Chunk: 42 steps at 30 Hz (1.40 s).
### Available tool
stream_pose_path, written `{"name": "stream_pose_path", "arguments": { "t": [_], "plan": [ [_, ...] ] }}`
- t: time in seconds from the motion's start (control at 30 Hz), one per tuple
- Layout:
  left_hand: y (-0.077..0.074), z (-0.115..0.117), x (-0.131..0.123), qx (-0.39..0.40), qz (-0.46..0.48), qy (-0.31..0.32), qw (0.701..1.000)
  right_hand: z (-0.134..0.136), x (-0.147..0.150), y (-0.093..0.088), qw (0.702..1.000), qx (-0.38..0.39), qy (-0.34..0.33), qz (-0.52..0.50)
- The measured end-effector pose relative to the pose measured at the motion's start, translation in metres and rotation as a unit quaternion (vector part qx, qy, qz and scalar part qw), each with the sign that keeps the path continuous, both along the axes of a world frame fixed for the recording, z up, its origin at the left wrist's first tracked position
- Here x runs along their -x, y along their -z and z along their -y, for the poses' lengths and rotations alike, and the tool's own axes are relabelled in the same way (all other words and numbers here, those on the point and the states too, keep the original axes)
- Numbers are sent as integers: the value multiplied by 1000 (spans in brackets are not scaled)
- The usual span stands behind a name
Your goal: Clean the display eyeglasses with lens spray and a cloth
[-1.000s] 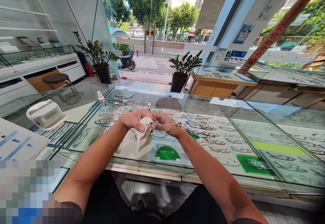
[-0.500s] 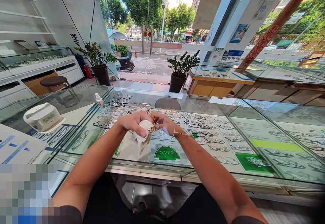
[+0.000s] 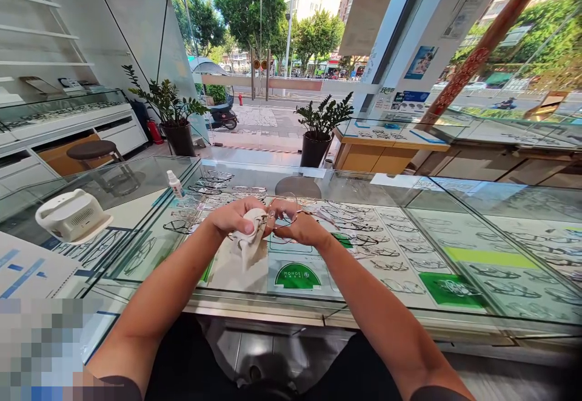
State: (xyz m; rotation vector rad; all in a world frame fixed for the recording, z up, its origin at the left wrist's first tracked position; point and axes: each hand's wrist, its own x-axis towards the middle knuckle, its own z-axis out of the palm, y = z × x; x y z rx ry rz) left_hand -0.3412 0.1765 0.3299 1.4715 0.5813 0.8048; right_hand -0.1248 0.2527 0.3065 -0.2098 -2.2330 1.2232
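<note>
My left hand [image 3: 231, 216] is closed around a crumpled off-white cleaning cloth [image 3: 248, 248], whose loose end hangs down above the glass. Thin-rimmed eyeglasses [image 3: 285, 212] are between my two hands, with one round lens tilted up over my right fingers. My right hand [image 3: 304, 229] is closed on the glasses' frame, its fingertips close to the cloth. The cloth covers the left part of the glasses, so the other lens is hidden. Both hands are above a glass display counter [image 3: 291, 299].
Inside the counter lie rows of eyeglass frames [image 3: 359, 240] and a green semicircular card [image 3: 297, 276]. On top at left stand a white device [image 3: 73, 216] and a small spray bottle [image 3: 175, 184]. Beyond are a round stool [image 3: 297, 187] and potted plants [image 3: 316, 146].
The eyeglasses have turned in my hands: the free lens has tipped upward from beside my right wrist. The cloth remains in my left hand. The whole view has shifted slightly.
</note>
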Motion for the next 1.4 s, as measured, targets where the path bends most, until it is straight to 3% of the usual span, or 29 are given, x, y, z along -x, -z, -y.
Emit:
{"name": "stream_pose_path", "arguments": {
  "t": [0.57, 0.77, 1.0, 1.2, 1.4],
  "plan": [
    [3, 0, -1, 4, 20, 39, 999, 6, 2, -2, 999, 22, -36, 16],
    [1, 1, -1, -8, -21, -24, 999, 4, 0, -4, 999, 28, -38, 0],
    [-11, 7, -27, -73, 1, -64, 995, -4, -2, 0, 995, 90, -7, 53],
    [-10, 9, -34, -102, -55, -39, 992, -17, -6, 4, 997, 29, -54, 43],
    [-11, 14, -36, -100, -122, -19, 987, -17, -15, -6, 991, -22, -105, 78]
  ]
}}
